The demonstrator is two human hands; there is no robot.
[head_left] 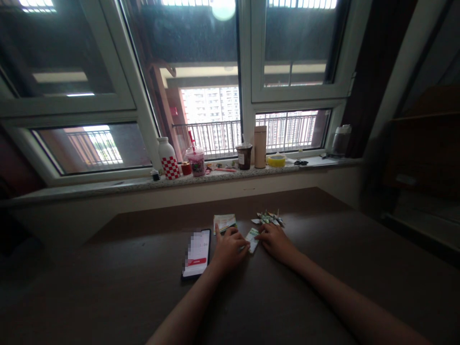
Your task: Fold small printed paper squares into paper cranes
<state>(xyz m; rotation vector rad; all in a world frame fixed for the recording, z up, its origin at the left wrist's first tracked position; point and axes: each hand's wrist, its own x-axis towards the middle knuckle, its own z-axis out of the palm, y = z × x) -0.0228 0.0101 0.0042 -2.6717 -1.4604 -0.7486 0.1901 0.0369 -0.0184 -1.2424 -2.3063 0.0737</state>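
paper slip [253, 241], narrow, green-and-white, lies on the smooth brown table [143, 258] between left hand [230, 248] and right hand [277, 243]; both half curled, fingertips at its opposite edges, whether pinching or pressing cannot be told. folded pieces [269, 218], partly hidden, defy counting. one slip, one phone [197, 253].

Green-and-white paper [253, 240], red-checked white bottle [167, 157]
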